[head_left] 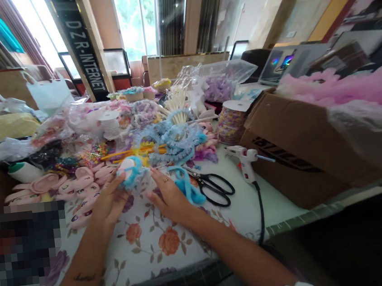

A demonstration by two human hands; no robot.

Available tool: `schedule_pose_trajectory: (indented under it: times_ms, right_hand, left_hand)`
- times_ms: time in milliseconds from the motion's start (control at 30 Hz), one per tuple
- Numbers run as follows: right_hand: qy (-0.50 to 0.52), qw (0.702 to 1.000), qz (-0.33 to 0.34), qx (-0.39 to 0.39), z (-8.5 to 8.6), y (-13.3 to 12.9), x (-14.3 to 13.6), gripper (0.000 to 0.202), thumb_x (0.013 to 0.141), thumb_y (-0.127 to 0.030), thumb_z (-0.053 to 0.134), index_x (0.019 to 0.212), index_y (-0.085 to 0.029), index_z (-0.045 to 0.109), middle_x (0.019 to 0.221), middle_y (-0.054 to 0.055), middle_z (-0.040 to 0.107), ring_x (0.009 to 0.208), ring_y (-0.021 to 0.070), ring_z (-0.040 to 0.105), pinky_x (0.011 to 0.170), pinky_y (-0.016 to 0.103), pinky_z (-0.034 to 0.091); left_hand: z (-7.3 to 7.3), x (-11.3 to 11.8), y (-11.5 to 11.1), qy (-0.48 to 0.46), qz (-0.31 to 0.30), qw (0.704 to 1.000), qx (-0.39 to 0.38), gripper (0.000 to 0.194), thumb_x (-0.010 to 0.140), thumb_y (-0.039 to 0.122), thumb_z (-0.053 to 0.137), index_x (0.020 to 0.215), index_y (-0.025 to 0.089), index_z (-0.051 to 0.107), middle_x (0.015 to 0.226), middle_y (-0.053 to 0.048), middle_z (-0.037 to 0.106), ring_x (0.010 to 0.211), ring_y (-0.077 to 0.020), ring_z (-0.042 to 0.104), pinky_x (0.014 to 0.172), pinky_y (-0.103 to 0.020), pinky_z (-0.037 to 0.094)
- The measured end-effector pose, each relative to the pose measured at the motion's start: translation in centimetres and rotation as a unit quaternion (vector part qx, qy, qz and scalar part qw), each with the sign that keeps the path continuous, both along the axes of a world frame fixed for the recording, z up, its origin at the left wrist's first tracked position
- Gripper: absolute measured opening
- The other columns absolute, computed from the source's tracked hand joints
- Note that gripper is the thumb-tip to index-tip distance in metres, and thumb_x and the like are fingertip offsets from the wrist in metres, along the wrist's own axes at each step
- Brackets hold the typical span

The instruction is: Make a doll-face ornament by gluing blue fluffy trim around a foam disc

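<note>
My left hand has its fingers wrapped round a small white piece with fluffy blue trim, above the flowered tablecloth. Just right of that piece is my right hand, its thumb and fingers apart, with the fingertips near the trim's edge. Black-handled scissors and a loose blue fluffy strip lie to the right of my right hand. Left of my left hand are several pink rabbit-eared doll heads.
A white glue gun with a black cord stands beside a large cardboard box at right. Ribbon spools, blue lace and bagged trims crowd the back. A thread cone lies at left.
</note>
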State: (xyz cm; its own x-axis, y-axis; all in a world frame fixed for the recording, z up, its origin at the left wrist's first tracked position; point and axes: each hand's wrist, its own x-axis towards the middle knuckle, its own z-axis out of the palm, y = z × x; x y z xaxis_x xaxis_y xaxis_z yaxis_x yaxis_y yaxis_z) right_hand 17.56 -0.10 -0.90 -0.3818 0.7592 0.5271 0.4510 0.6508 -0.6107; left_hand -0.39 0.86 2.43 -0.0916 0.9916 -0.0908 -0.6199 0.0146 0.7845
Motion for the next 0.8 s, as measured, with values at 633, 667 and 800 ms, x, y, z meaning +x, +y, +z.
schedule_pose_trajectory:
  times_ms: [633, 667, 800]
  right_hand:
    - [-0.002, 0.959, -0.261, -0.108, 2.3, 4.4, 6.7, 0.017, 0.063, -0.015, 0.070, 0.055, -0.020, 0.055, 0.079, 0.013, 0.066, 0.095, 0.0313, 0.057, 0.083, 0.040, 0.041]
    - [-0.003, 0.959, -0.258, -0.114, 2.3, 4.6, 6.3, 0.023, 0.062, -0.012, 0.069, 0.051, -0.021, 0.051, 0.076, 0.013, 0.065, 0.096, 0.0320, 0.057, 0.082, 0.040, 0.040]
    - [0.032, 0.961, -0.239, -0.135, 3.1, 5.8, 6.3, 0.026, 0.064, -0.010, 0.064, 0.051, -0.023, 0.046, 0.062, 0.007, 0.060, 0.084, 0.0292, 0.061, 0.077, 0.039, 0.043]
  left_hand:
    - [3.5, -4.7, -1.1, 0.297, -0.040, 0.952, 0.065, 0.059, 0.058, 0.025, 0.085, 0.113, 0.017, 0.065, 0.093, -0.007, 0.072, 0.076, -0.0170, 0.068, 0.067, -0.023, 0.057]
    - [3.1, -4.3, -1.0, 0.304, -0.041, 0.949, 0.073, 0.059, 0.057, 0.025, 0.086, 0.112, 0.017, 0.066, 0.094, -0.007, 0.072, 0.078, -0.0181, 0.068, 0.067, -0.023, 0.056]
    - [1.7, -3.2, -0.8, 0.334, -0.050, 0.935, 0.109, 0.053, 0.059, 0.027, 0.084, 0.108, 0.018, 0.068, 0.107, -0.009, 0.069, 0.089, -0.0207, 0.067, 0.073, -0.025, 0.055]
